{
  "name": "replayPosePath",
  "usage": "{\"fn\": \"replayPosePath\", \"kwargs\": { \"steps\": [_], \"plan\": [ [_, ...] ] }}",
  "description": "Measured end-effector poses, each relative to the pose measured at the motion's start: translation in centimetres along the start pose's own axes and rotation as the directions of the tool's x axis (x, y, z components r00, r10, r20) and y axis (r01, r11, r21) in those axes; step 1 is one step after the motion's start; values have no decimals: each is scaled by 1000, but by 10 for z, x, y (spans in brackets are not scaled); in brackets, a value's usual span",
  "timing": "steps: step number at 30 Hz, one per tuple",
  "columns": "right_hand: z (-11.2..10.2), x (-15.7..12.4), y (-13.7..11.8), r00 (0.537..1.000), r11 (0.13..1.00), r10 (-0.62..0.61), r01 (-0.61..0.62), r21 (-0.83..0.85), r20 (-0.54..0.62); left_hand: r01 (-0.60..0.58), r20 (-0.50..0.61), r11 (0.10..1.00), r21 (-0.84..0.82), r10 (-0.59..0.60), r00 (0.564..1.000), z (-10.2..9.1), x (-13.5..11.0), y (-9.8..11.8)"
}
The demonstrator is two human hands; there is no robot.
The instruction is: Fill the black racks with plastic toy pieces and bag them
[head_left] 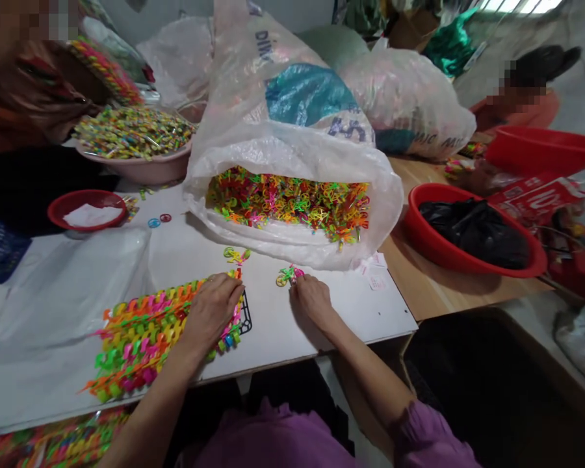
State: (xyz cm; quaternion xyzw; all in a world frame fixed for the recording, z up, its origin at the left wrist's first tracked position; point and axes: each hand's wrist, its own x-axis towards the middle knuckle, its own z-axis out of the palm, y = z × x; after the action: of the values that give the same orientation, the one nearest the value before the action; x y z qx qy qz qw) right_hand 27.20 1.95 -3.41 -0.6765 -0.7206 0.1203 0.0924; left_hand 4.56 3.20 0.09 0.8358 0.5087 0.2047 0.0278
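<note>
My left hand (212, 312) lies on a large mass of linked neon plastic pieces (141, 341), its fingers at the mass's far end beside a black wire rack (246, 318). My right hand (312, 300) pinches a small pink-and-green plastic piece (287, 275) on the white board (331, 325). Just beyond my hands lies a loose yellow-and-green cluster (236, 255). Behind them, a translucent woven sack (292, 146) gapes open, full of multicoloured plastic pieces.
A pink basin (146, 166) of coloured strips stands at the far left, near a small red dish (85, 209). A red bowl (472, 234) holds a black bag on the wooden table (433, 292). Co-workers sit at the left and far right, with large bags behind.
</note>
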Motion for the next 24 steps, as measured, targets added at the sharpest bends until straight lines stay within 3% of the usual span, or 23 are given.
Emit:
{"fn": "replayPosePath", "kwargs": {
  "steps": [3,6,8,9,12,15,19,24],
  "plan": [
    [-6,1,-17,996,951,91,-88,295,4,14,-33,999,-37,-16,999,-12,-2,4],
    [-3,-10,-38,995,730,95,-82,679,19,49,-106,996,-69,-56,993,-28,-14,12],
    [9,-20,-52,997,586,62,-74,807,46,26,-64,994,-106,-33,997,-35,-27,19],
    [17,-26,-59,997,557,36,-76,827,67,-2,-14,991,-131,1,1000,-37,-34,22],
    [42,-38,-73,996,578,-33,-51,815,86,-70,86,984,-162,85,993,-31,-52,32],
    [55,-40,-76,998,613,-55,33,789,1,-70,65,986,-150,81,995,-23,-61,36],
    [54,-38,-72,980,775,-189,183,605,-54,-36,19,986,-161,39,999,-19,-63,38],
    [50,-35,-77,948,888,-319,294,354,14,-31,-38,997,-76,28,999,-9,-65,38]
  ]
}}
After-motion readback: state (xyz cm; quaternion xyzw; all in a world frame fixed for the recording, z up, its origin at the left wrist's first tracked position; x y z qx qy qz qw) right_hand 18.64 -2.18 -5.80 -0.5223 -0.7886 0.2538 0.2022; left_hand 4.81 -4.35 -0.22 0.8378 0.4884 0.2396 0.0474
